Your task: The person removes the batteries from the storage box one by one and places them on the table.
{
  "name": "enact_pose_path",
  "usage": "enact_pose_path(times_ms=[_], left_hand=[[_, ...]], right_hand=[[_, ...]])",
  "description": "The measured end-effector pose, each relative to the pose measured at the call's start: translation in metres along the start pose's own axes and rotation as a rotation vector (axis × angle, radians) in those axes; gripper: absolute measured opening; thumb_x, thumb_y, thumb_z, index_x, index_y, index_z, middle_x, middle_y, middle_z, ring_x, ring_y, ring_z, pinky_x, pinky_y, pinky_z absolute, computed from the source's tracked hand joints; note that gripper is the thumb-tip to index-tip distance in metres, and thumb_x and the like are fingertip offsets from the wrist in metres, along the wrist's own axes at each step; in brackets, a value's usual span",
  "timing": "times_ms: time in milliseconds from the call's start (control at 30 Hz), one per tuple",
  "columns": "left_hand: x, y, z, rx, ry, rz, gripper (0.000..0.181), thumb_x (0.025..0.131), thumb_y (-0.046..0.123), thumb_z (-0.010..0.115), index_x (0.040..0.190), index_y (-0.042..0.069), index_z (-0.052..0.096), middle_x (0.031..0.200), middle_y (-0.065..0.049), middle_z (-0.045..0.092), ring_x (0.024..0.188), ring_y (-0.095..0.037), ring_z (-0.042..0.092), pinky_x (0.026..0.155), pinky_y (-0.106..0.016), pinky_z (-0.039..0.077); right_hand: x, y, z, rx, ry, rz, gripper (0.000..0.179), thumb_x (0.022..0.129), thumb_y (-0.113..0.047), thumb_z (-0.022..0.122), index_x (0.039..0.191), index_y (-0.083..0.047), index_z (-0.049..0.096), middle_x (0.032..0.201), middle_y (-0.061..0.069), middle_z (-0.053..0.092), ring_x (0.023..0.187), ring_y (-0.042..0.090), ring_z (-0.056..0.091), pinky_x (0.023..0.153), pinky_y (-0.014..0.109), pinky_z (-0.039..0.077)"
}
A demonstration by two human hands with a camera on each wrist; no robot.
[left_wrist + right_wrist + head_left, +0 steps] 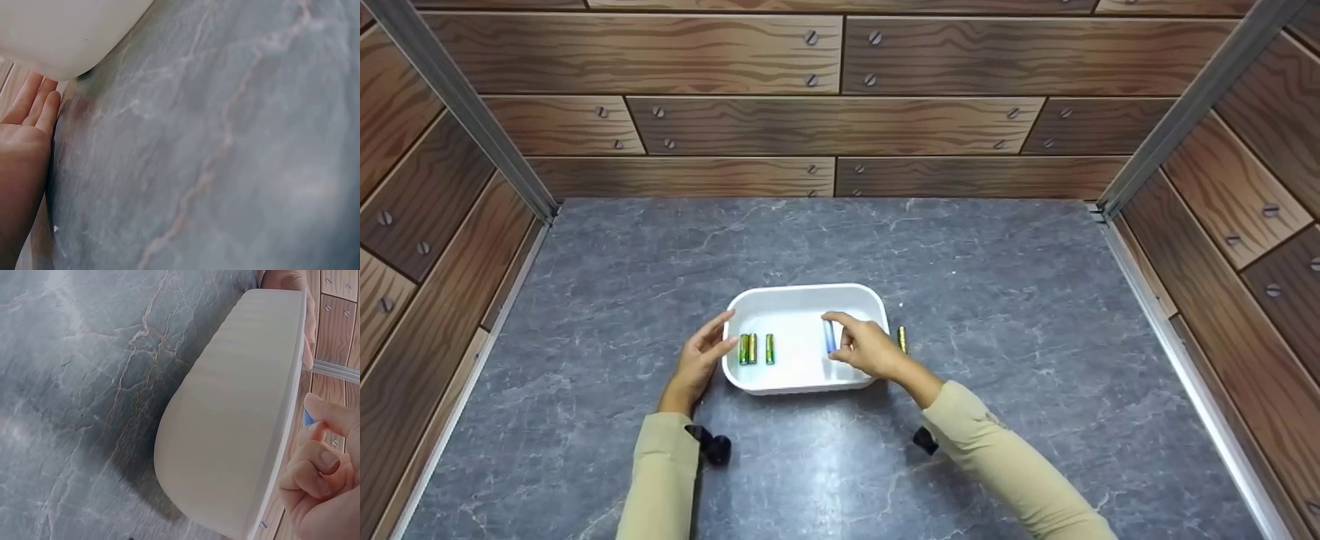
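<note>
A white plastic tub (802,391) sits on the tabletop. On its floor, toward the left, lie three green-and-gold batteries (769,349), two side by side and one slightly apart. My right hand (870,349) is over the tub's right part, pinching a slim blue battery (830,337) lengthwise between thumb and fingertip. In the right wrist view only a small blue bit of that battery (307,418) shows between the fingers. My left hand (701,364) is at the tub's left side with fingers extended, thumb by the rim; its fingers (48,112) look straight in the left wrist view.
Another green-and-gold battery (902,340) lies on the grey marbled table (1005,300), just right of the tub. Wood-patterned walls (735,124) with metal corner posts (1177,112) enclose the table at back and sides.
</note>
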State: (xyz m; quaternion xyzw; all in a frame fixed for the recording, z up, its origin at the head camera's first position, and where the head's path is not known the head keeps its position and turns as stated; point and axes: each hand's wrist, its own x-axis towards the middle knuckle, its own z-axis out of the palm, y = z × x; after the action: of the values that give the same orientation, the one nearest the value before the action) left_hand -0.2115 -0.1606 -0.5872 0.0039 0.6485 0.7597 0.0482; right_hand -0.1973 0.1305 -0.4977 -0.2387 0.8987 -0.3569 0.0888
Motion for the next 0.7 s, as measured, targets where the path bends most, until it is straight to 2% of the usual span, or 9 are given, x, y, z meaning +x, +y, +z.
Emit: enact_pose_path(times_ms=[100, 200, 500, 700], left_hand=[[0.0, -0.001, -0.001, 0.004, 0.001, 0.01, 0.055, 0.089, -0.004, 0.059, 0.141, -0.01, 0.04, 0.149, -0.032, 0.037, 0.133, -0.018, 0.048, 0.101, -0.01, 0.042], [0.0, -0.001, -0.001, 0.004, -0.007, 0.015, 0.056, 0.089, -0.003, 0.059, 0.141, -0.01, 0.039, 0.149, -0.032, 0.036, 0.133, -0.018, 0.047, 0.101, -0.009, 0.041], [0.001, -0.002, -0.002, -0.002, -0.003, -0.001, 0.057, 0.089, -0.003, 0.06, 0.141, -0.01, 0.038, 0.149, -0.03, 0.038, 0.125, -0.006, 0.051, 0.101, -0.01, 0.041], [0.001, -0.002, -0.001, -0.017, 0.006, -0.002, 0.057, 0.089, -0.003, 0.061, 0.141, -0.01, 0.039, 0.148, -0.031, 0.038, 0.12, -0.004, 0.054, 0.099, -0.01, 0.043]], right_hand=[[-0.001, 0.001, -0.001, -0.002, 0.004, 0.0, 0.057, 0.083, -0.006, 0.072, 0.135, 0.0, 0.049, 0.071, 0.015, 0.065, 0.057, 0.005, 0.041, 0.056, 0.017, 0.036], [-0.003, 0.002, -0.003, 0.006, 0.011, -0.002, 0.057, 0.083, -0.005, 0.072, 0.135, 0.0, 0.05, 0.07, 0.015, 0.064, 0.057, 0.004, 0.041, 0.055, 0.016, 0.035], [-0.013, 0.008, -0.013, 0.061, 0.06, -0.019, 0.057, 0.077, -0.003, 0.075, 0.129, 0.003, 0.053, 0.068, 0.018, 0.062, 0.055, 0.0, 0.04, 0.053, 0.014, 0.036], [-0.019, 0.016, -0.02, 0.086, 0.059, -0.003, 0.057, 0.077, -0.001, 0.075, 0.13, 0.005, 0.053, 0.063, 0.014, 0.057, 0.055, 0.0, 0.04, 0.054, 0.014, 0.036]])
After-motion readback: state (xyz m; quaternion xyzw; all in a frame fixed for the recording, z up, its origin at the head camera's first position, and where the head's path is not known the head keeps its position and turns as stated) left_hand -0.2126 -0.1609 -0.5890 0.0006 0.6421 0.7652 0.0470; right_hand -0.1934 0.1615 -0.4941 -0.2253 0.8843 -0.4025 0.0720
